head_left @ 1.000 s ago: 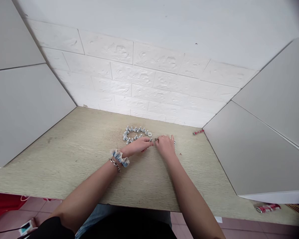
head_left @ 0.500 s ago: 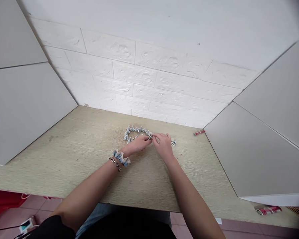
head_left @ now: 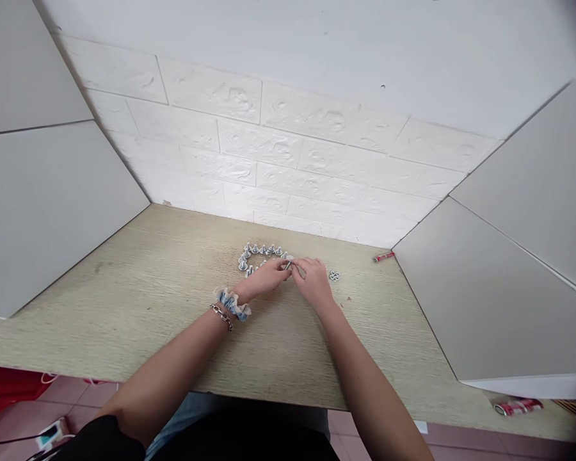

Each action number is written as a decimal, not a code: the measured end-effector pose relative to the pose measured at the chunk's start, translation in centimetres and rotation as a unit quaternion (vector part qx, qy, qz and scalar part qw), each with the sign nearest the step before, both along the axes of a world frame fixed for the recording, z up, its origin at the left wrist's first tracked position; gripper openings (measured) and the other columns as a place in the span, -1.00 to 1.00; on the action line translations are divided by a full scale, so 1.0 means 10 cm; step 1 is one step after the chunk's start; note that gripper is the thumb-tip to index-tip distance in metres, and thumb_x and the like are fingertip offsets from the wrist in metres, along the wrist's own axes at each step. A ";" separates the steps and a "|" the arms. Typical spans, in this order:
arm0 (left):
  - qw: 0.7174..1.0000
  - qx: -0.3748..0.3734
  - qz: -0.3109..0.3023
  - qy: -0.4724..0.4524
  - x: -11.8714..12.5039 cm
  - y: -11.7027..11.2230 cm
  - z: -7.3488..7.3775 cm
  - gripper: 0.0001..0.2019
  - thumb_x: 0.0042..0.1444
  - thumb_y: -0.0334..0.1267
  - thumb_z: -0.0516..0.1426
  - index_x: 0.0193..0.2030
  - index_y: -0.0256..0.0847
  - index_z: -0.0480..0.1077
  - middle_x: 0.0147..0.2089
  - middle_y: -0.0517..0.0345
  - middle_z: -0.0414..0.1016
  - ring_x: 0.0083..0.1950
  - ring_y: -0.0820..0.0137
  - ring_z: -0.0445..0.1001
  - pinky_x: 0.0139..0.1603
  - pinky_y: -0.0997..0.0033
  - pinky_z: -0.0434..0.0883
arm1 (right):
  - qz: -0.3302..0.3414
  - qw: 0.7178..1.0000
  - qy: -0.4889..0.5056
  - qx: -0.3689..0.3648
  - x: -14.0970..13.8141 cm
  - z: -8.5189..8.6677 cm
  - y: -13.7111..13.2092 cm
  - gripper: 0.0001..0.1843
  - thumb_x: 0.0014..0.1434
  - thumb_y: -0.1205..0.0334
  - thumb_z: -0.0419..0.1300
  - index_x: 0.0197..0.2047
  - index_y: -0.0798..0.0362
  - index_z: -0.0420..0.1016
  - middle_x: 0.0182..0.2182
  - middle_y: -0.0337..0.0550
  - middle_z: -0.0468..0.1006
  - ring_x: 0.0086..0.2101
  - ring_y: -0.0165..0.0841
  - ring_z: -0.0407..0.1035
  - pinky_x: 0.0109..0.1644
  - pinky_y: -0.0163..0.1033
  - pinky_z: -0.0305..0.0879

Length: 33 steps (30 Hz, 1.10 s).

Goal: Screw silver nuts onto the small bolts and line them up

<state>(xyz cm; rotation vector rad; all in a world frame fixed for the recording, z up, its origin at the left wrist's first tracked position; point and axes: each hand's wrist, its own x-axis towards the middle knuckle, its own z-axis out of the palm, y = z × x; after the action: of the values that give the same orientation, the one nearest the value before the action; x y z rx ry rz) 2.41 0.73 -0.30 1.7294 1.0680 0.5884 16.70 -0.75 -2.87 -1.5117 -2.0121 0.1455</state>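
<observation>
Both hands meet over the middle of the table, fingers pinched together on one small metal bolt (head_left: 288, 264). My left hand (head_left: 271, 276) grips it from the left, and my right hand (head_left: 313, 280) has thumb and fingertips at it from the right. Just beyond and left of the hands, several metal bolts (head_left: 243, 263) with washers stand upright in a rough ring. Part of that ring is hidden behind my left hand. To the right of my right hand lies a small cluster of metal nuts (head_left: 335, 276).
The wooden table (head_left: 173, 275) runs back to a white brick-patterned wall (head_left: 278, 150). Grey panels rise at left (head_left: 62, 211) and right (head_left: 504, 288). One red battery (head_left: 383, 256) lies by the right panel, another red battery (head_left: 518, 406) near the front right edge.
My right hand has shifted slightly and its fingers are drawn in closer, so the nut cluster shows fully. The bolt stays between both hands; my left hand has barely moved.
</observation>
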 end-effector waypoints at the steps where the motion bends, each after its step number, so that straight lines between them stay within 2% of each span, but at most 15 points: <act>1: 1.000 -0.005 0.010 -0.005 0.00 0.00 0.00 -0.72 -0.04 -0.27 -0.04 -0.18 -0.27 0.30 -0.52 0.27 0.23 -0.56 0.53 0.12 -0.53 0.52 0.12 | 0.002 1.000 -0.002 -0.002 0.00 0.00 0.00 -0.73 0.15 0.27 -0.05 -0.19 0.02 0.45 -0.20 -0.16 0.52 -0.16 -0.34 0.32 0.05 -0.14 0.01; 3: 0.999 -0.019 0.030 -0.011 0.00 -0.01 -0.01 -0.57 -0.04 -0.26 -0.01 0.03 -0.30 0.22 -0.52 0.27 0.25 -0.55 0.52 0.13 -0.51 0.52 0.14 | 0.002 1.000 -0.006 -0.005 0.00 0.01 0.00 -0.72 0.15 0.29 -0.05 -0.17 0.03 0.44 -0.18 -0.17 0.51 -0.15 -0.35 0.32 0.05 -0.15 0.02; 5: 0.999 -0.030 0.040 -0.016 0.01 -0.01 -0.01 -0.49 -0.03 -0.26 0.01 0.11 -0.32 0.15 -0.55 0.29 0.22 -0.55 0.52 0.14 -0.50 0.52 0.15 | 0.000 1.000 -0.010 -0.008 -0.01 0.02 -0.01 -0.71 0.15 0.30 -0.05 -0.15 0.03 0.44 -0.16 -0.16 0.50 -0.13 -0.35 0.31 0.05 -0.15 0.02; 12: 0.999 -0.009 0.030 -0.030 -0.01 -0.01 -0.01 -0.54 -0.01 -0.22 0.01 0.08 -0.25 0.20 -0.50 0.26 0.27 -0.55 0.53 0.13 -0.50 0.52 0.16 | 0.002 1.000 -0.015 -0.001 -0.01 0.02 -0.01 -0.65 0.11 0.38 -0.08 -0.08 0.05 0.40 -0.14 -0.15 0.49 -0.12 -0.35 0.30 0.06 -0.16 0.03; 20: 0.999 0.018 0.010 -0.041 0.00 -0.05 0.06 -0.64 0.00 -0.17 -0.01 -0.05 -0.21 0.30 -0.50 0.28 0.18 -0.51 0.52 0.13 -0.50 0.52 0.16 | 0.004 0.997 -0.051 0.054 0.02 0.05 -0.04 -0.61 0.11 0.41 -0.11 -0.05 0.07 0.39 -0.17 -0.13 0.48 -0.16 -0.34 0.28 0.04 -0.19 0.04; 22: 0.999 0.009 0.013 -0.041 0.01 -0.06 0.06 -0.62 0.00 -0.17 -0.01 -0.02 -0.20 0.28 -0.51 0.28 0.18 -0.51 0.52 0.14 -0.50 0.52 0.17 | 0.002 0.995 -0.079 0.067 0.03 0.07 -0.06 -0.61 0.13 0.39 -0.10 -0.03 0.06 0.38 -0.16 -0.12 0.48 -0.17 -0.32 0.27 0.05 -0.17 0.03; 27: 0.995 -0.049 0.045 -0.073 0.01 -0.08 0.07 -0.43 0.03 -0.12 -0.03 0.21 -0.13 -0.03 -0.37 0.22 0.28 -0.46 0.52 0.19 -0.46 0.53 0.22 | 0.003 0.988 -0.124 0.093 0.04 0.10 -0.07 -0.62 0.15 0.36 -0.11 0.00 0.06 0.36 -0.16 -0.09 0.46 -0.19 -0.31 0.25 0.04 -0.17 0.03; 29: 0.994 -0.057 0.044 -0.082 0.00 -0.10 0.10 -0.45 0.06 -0.07 -0.06 0.20 -0.12 -0.01 -0.32 0.18 0.30 -0.46 0.53 0.19 -0.45 0.52 0.22 | 0.005 0.987 -0.126 0.097 0.04 0.10 -0.07 -0.61 0.16 0.36 -0.12 0.00 0.06 0.36 -0.17 -0.09 0.46 -0.19 -0.32 0.24 0.03 -0.18 0.04; 33: 0.995 -0.049 0.052 -0.070 0.01 -0.11 0.16 -0.50 0.10 0.01 -0.12 0.12 -0.19 0.13 -0.38 0.16 0.29 -0.48 0.53 0.19 -0.47 0.52 0.20 | 0.007 0.988 -0.123 0.089 0.04 0.10 -0.07 -0.62 0.15 0.36 -0.12 -0.03 0.08 0.37 -0.18 -0.07 0.45 -0.19 -0.32 0.24 0.01 -0.19 0.07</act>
<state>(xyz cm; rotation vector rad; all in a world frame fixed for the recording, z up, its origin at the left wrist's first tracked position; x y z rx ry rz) 2.48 -0.40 1.31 1.5319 1.0733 0.7000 17.05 -1.47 -1.90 -1.4599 -2.1616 -0.2199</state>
